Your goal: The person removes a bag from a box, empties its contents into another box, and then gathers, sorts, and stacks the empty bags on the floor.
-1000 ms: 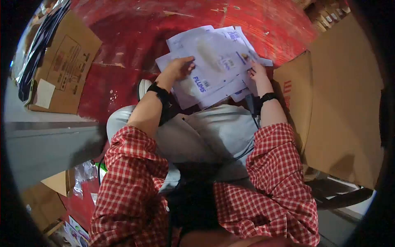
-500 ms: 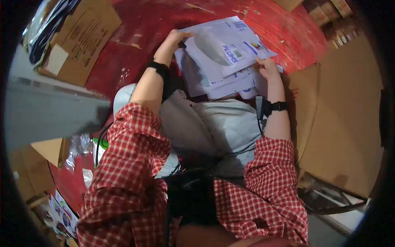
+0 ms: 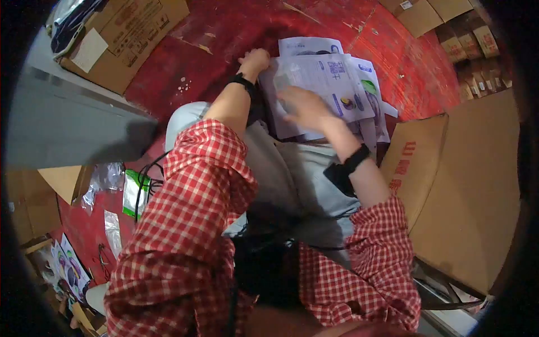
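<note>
A loose pile of flat white printed packaging bags lies by my knees. The top bag (image 3: 323, 73) has a code block, a small plum picture and a clear window at its left. My right hand (image 3: 307, 109), slightly blurred, is over the left part of this bag with fingers stretched out. Beside the pile's upper left edge is my left hand (image 3: 255, 60), its fingers bent but apart. Under and around the top bag, other bags stick out, one at the back (image 3: 309, 45) and one with a green patch (image 3: 373, 90) on the right.
The red floor (image 3: 224, 28) is scuffed. A large cardboard box (image 3: 466, 185) stands at right, another carton (image 3: 126, 42) at upper left. A grey metal piece (image 3: 84, 132) juts in from the left. Small cartons (image 3: 471, 42) are stacked at upper right. A green-and-white packet (image 3: 135, 194) lies left.
The top bag was held up between both hands with its PLUMS print showing; now it lies on the pile. My right hand has moved left across it, off its right edge.
</note>
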Tool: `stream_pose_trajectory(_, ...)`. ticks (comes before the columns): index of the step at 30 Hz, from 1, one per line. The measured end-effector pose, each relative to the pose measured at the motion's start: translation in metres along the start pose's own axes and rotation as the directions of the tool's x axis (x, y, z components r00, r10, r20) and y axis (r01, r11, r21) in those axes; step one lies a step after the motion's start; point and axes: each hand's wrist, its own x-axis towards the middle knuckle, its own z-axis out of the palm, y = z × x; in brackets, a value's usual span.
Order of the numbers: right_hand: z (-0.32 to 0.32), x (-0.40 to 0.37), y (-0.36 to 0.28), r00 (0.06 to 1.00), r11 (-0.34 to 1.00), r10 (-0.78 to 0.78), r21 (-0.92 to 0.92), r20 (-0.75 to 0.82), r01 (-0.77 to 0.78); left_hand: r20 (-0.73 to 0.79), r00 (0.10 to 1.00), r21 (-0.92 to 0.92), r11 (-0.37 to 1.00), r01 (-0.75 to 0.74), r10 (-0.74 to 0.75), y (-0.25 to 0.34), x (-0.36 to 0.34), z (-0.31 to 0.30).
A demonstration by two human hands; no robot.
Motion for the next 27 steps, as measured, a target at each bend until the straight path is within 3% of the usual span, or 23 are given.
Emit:
stream_pose_trajectory(1, 0.008, 0.009, -0.014, 0.992, 0.978, -0.074, -0.186, 0.100, 0.092, 0.011, 1.000, -0.008, 1.000, -0.002, 0.002, -0.003, 0.004, 0.003)
stream_pose_trajectory(3, 0.047, 0.024, -0.005, 0.971, 0.955, -0.148, -0.228, 0.188, 0.189, 0.032, 0.999, -0.030, 1.000, -0.001, 0.002, -0.010, 0.001, 0.012)
stream_pose_trajectory(4, 0.065, 0.031, 0.001, 0.954, 0.939, -0.185, -0.245, 0.238, 0.243, -0.071, 0.997, 0.000, 1.000, -0.011, 0.011, -0.011, 0.000, 0.018)
stream_pose_trajectory(7, 0.082, 0.042, 0.009, 0.975, 0.951, -0.209, -0.218, 0.077, 0.221, -0.167, 0.983, -0.006, 0.997, 0.075, -0.075, 0.001, -0.004, 0.021)
stream_pose_trajectory(8, 0.084, 0.045, 0.010, 0.974, 0.948, -0.203, -0.228, 0.098, 0.220, -0.189, 0.982, -0.025, 0.999, 0.026, -0.030, 0.004, -0.010, 0.021)
stream_pose_trajectory(11, 0.089, 0.052, 0.019, 0.977, 0.946, -0.180, -0.253, 0.113, 0.204, -0.124, 0.992, 0.112, 0.993, -0.023, 0.037, 0.015, -0.016, 0.006)
stream_pose_trajectory(14, 0.092, 0.055, 0.019, 0.973, 0.926, -0.210, -0.301, 0.094, 0.228, 0.049, 0.986, 0.250, 0.954, -0.169, 0.162, 0.027, -0.027, -0.018)
stream_pose_trajectory(15, 0.089, 0.059, 0.021, 0.939, 0.961, -0.117, -0.200, 0.325, 0.189, 0.146, 0.970, 0.217, 0.950, -0.225, 0.196, 0.027, -0.022, -0.017)
stream_pose_trajectory(16, 0.045, 0.065, 0.003, 0.834, 0.988, -0.044, -0.103, 0.549, 0.119, 0.249, 0.941, 0.174, 0.945, -0.276, 0.229, 0.025, -0.009, -0.005)
stream_pose_trajectory(17, -0.001, 0.068, -0.015, 0.667, 1.000, 0.003, -0.020, 0.745, 0.018, 0.354, 0.897, 0.124, 0.937, -0.326, 0.265, 0.025, -0.004, 0.005)
stream_pose_trajectory(18, -0.023, 0.066, -0.021, 0.453, 0.994, 0.013, 0.040, 0.892, -0.106, 0.273, 0.892, 0.065, 0.919, -0.390, 0.359, 0.028, -0.043, -0.007)
stream_pose_trajectory(19, -0.025, 0.037, 0.007, 0.761, 0.933, -0.237, 0.361, 0.604, 0.004, 0.380, 0.858, -0.022, 0.931, -0.365, 0.345, 0.025, -0.036, 0.017)
stream_pose_trajectory(21, -0.105, 0.010, 0.003, 0.858, 0.805, -0.144, 0.562, 0.494, -0.188, 0.264, 0.782, -0.166, 0.825, -0.540, 0.565, 0.015, 0.000, 0.048)
stream_pose_trajectory(23, -0.144, -0.021, 0.032, 0.982, 0.674, 0.027, 0.722, 0.185, -0.155, 0.117, 0.839, -0.123, 0.846, -0.519, 0.531, 0.034, -0.009, 0.012)
stream_pose_trajectory(24, -0.152, -0.037, 0.051, 0.969, 0.536, 0.246, 0.835, -0.012, -0.125, 0.047, 0.860, -0.104, 0.859, -0.501, 0.507, 0.042, -0.014, -0.008)
stream_pose_trajectory(25, -0.155, -0.054, 0.068, 0.864, 0.396, 0.473, 0.917, -0.171, -0.035, -0.095, 0.841, -0.072, 0.839, -0.540, 0.533, 0.044, -0.010, -0.022)
stream_pose_trajectory(26, -0.155, -0.070, 0.075, 0.700, 0.351, 0.638, 0.930, -0.321, 0.108, -0.235, 0.835, -0.221, 0.810, -0.544, 0.497, 0.040, 0.002, -0.027)
stream_pose_trajectory(27, -0.151, -0.084, 0.083, 0.478, 0.330, 0.773, 0.908, -0.416, 0.257, -0.387, 0.785, -0.201, 0.787, -0.583, 0.483, 0.044, -0.016, -0.048)
